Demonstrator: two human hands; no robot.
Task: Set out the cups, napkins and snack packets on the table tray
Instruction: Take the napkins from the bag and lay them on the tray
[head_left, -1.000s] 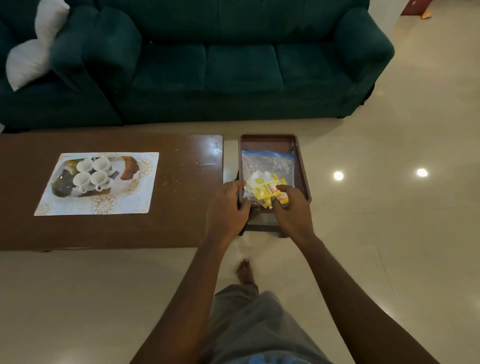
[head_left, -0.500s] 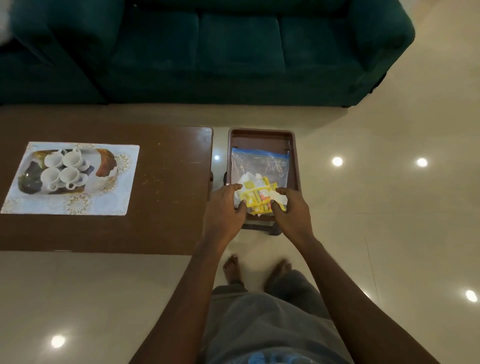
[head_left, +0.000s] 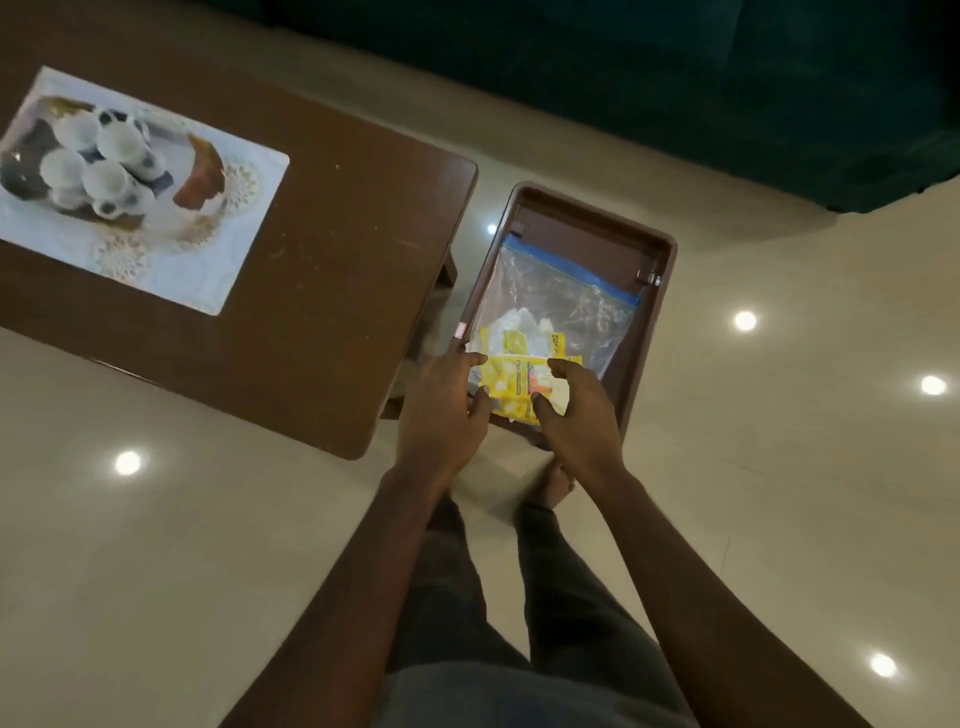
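A clear zip bag (head_left: 558, 306) with a blue seal lies in a brown tray (head_left: 652, 332) standing on the floor by the table's right end. Yellow snack packets (head_left: 517, 379) and something white fill its near end. My left hand (head_left: 447, 410) pinches the bag's near left corner. My right hand (head_left: 579, 410) has its fingers on the near right part of the packets. Several white cups (head_left: 91, 161) stand on an oval tray (head_left: 200, 176) on a white placemat (head_left: 228, 228), far left on the table.
The brown wooden table (head_left: 322, 291) fills the left. A dark green sofa (head_left: 727, 88) runs along the top. My bare feet (head_left: 556, 483) and legs are just below the brown tray. The glossy tiled floor reflects ceiling lights.
The view has tilted and come closer. Both hands stay on the bag's near end, and the bag still lies in the brown tray.
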